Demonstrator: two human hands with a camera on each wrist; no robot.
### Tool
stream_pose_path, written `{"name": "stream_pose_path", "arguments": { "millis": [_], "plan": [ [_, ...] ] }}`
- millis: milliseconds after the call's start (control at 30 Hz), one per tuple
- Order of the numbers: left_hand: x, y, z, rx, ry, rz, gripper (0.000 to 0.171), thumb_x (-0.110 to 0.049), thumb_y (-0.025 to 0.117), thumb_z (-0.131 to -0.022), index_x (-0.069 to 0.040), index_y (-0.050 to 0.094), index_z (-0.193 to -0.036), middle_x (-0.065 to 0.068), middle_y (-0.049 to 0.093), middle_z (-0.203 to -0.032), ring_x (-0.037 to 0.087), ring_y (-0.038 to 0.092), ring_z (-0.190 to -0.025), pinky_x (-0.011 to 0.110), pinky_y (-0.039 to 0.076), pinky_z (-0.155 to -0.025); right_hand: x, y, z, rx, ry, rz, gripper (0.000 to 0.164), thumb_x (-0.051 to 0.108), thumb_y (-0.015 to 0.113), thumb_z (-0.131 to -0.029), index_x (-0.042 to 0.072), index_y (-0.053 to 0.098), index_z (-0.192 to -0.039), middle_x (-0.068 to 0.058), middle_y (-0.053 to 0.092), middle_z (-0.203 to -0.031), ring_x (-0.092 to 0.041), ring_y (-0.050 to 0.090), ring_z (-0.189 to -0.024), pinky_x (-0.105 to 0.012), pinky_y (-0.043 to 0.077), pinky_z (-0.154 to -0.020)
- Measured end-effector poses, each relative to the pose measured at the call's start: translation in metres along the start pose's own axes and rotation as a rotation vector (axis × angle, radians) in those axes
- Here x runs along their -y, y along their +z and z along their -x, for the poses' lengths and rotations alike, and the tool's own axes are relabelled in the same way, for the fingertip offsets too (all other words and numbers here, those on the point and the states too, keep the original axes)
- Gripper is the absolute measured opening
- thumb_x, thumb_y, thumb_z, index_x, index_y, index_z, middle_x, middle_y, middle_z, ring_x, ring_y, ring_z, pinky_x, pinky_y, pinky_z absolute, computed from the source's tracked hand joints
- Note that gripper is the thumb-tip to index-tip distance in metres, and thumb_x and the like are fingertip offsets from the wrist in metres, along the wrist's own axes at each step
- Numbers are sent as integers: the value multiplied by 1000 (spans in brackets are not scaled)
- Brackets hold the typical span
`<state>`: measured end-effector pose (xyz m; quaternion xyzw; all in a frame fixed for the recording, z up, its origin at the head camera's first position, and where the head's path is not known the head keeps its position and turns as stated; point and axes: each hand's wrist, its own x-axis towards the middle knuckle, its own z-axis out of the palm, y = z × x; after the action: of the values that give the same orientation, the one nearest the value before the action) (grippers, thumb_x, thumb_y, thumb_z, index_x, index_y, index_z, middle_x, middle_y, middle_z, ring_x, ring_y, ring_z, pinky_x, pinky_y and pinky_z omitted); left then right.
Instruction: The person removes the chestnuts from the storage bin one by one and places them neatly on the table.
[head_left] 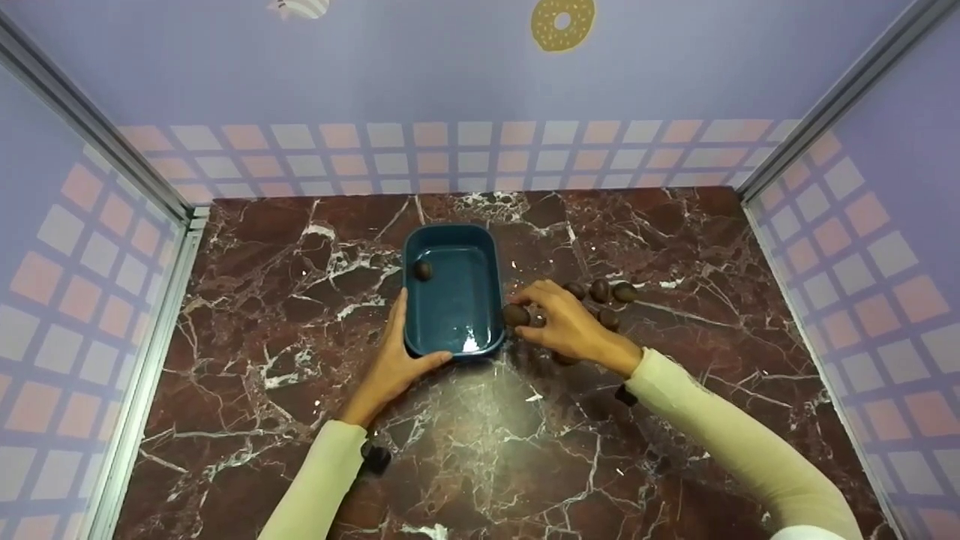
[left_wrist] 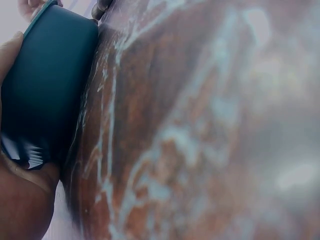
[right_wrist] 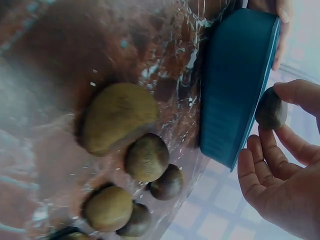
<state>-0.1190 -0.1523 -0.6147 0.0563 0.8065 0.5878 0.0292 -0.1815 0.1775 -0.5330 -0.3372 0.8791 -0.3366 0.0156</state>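
Note:
A teal rectangular dish (head_left: 454, 300) stands on the marble-patterned table. My left hand (head_left: 394, 367) holds its near left corner, the thumb on the near rim and fingers along the left side. A brown oval, fruit-like thing (head_left: 423, 270) lies inside the dish, by its left wall. Just outside the right rim, my right hand (head_left: 559, 322) pinches another brown oval (right_wrist: 271, 109) between thumb and fingertips. Several more brown ovals (head_left: 600, 291) lie on the table beside and partly under the right hand. One of them, the dented tan one (right_wrist: 120, 117), looks larger in the right wrist view.
The dark red marble-patterned table (head_left: 465, 450) is bounded by a lilac back wall (head_left: 420, 75) with pink and white checks. Similar side walls meet it along metal rails (head_left: 142, 405) on the left and right.

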Motion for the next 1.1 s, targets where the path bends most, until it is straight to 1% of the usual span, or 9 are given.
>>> {"name": "stream_pose_path", "arguments": {
  "millis": [100, 333, 500, 667, 900, 1100],
  "plan": [
    [0, 0, 1, -1, -2, -2, 137, -36, 100, -83, -17, 4, -179, 17, 3, -185, 37, 6, -169, 63, 11, -133, -3, -2, 12, -20, 22, -19, 40, 10, 89, -88, 3, 77, -125, -13, 74, -117, -31, 68, -108, -48, 58, -96],
    [1, 1, 3, 5, -1, 19, 136, -35, 99, -85, -20, 2, -180, 15, 1, -185, 36, 5, -170, 65, 12, -132, -17, -7, 46, -87, 118, -62, 42, 3, 92, -84, 1, 77, -122, -16, 77, -121, -36, 69, -113, -54, 55, -103],
    [1, 0, 2, 3, 6, 14, 135, -35, 98, -86, -20, 2, -180, 14, 1, -185, 37, 5, -170, 66, 12, -132, -32, -8, 72, -136, 188, -50, 41, 1, 92, -82, 0, 76, -120, -16, 77, -120, -38, 69, -113, -57, 53, -105],
    [1, 0, 1, 5, 11, 4, 136, -37, 99, -85, -20, 2, -180, 15, 2, -185, 37, 5, -170, 66, 12, -132, -45, -9, 94, -200, 225, -52, 43, -3, 93, -81, -5, 75, -120, -20, 76, -122, -42, 69, -116, -58, 53, -107],
    [2, -1, 0, 4, 5, -22, 136, -38, 99, -85, -20, 2, -180, 16, 2, -185, 37, 5, -170, 66, 12, -132, -60, -6, 114, -240, 270, -6, 41, -4, 92, -81, -3, 76, -119, -18, 76, -114, -39, 70, -110, -56, 54, -100],
    [1, 0, 1, 3, 3, -15, 136, -38, 99, -85, -19, 3, -180, 16, 2, -185, 37, 5, -170, 65, 11, -132, -64, -5, 122, -221, 293, 26, 40, -2, 92, -82, -2, 77, -119, -18, 75, -113, -40, 68, -110, -57, 51, -99]
  ]
}}
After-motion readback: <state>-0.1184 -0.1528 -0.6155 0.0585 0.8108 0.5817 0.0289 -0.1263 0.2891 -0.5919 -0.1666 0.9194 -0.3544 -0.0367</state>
